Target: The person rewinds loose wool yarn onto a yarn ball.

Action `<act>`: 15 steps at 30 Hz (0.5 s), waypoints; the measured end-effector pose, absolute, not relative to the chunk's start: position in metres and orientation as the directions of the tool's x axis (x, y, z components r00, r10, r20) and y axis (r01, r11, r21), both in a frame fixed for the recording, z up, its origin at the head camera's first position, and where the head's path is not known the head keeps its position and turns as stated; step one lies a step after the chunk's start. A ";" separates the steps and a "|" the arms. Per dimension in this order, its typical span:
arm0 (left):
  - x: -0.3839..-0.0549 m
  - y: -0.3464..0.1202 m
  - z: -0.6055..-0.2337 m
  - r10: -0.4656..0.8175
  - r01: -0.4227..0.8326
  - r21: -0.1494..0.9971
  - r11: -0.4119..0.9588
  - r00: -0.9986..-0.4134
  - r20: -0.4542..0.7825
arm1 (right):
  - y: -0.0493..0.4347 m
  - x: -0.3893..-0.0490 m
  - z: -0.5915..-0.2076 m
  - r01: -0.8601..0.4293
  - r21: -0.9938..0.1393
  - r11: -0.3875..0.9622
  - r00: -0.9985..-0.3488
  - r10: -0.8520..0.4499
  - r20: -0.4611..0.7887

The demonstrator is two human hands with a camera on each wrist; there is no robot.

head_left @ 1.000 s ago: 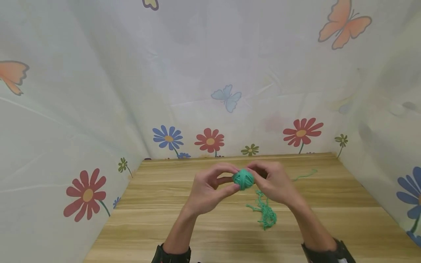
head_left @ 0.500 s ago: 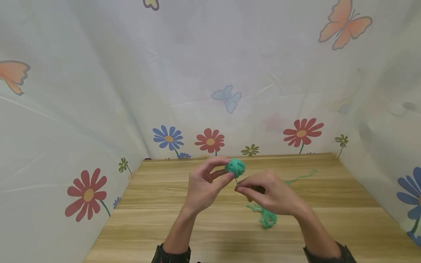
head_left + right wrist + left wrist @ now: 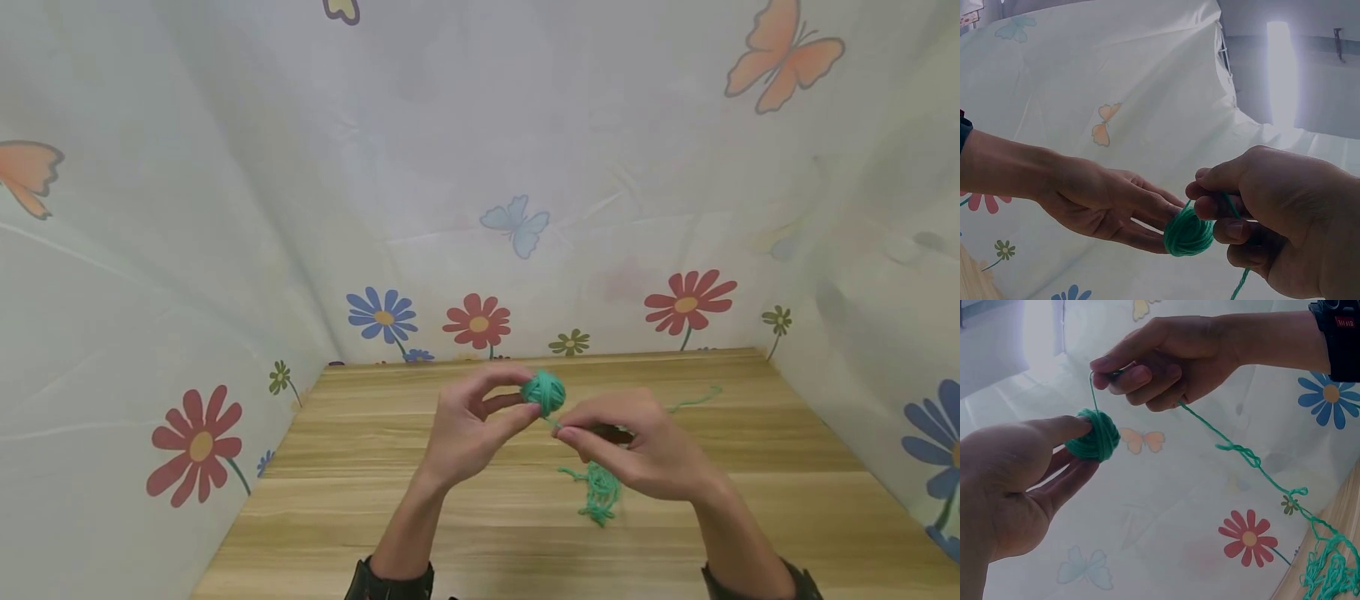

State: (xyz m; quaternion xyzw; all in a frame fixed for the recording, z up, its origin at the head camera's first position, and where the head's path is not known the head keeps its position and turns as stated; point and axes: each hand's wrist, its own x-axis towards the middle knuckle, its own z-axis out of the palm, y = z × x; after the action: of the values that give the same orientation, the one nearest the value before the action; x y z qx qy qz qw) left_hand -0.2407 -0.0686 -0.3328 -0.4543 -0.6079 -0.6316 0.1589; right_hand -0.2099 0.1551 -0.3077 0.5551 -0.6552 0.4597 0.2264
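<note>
A small ball of green yarn (image 3: 544,392) is held up above the table between the thumb and fingers of my left hand (image 3: 472,429). My right hand (image 3: 637,442), just right of the ball and a bit lower, pinches the strand (image 3: 1093,394) that comes off it. In the left wrist view the yarn leaves the right hand's lower side and runs slackly, with some loops, down to a tangled heap of yarn (image 3: 1333,572). That same heap (image 3: 600,493) lies on the table below the right hand in the head view.
A wooden table (image 3: 360,517) spreads beneath both hands. A loose piece of yarn (image 3: 697,400) lies on it to the right. White sheeting (image 3: 420,150) printed with flowers and butterflies encloses the back and both sides.
The right hand moved from beside the ball down below it, drawing out a strand, then slightly right. The ball tipped up and left, then settled back a little.
</note>
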 end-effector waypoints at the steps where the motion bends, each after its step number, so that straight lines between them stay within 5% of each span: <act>1: -0.241 -0.068 -0.333 0.369 0.746 0.631 -0.211 -0.537 0.758 | 0.156 -0.210 -0.308 -0.935 -0.353 -0.035 -0.288 -0.508 0.812; 15: -0.239 -0.069 -0.336 0.509 0.692 0.681 -0.239 -0.508 0.695 | 0.163 -0.228 -0.323 -0.935 -0.351 0.042 -0.342 -0.359 0.869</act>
State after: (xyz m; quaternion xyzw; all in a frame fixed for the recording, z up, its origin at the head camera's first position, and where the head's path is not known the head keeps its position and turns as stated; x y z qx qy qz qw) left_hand -0.2393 -0.0692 -0.3355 -0.4904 -0.6123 -0.6156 0.0741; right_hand -0.2276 0.1633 -0.3228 0.4915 -0.6584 0.4874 0.2958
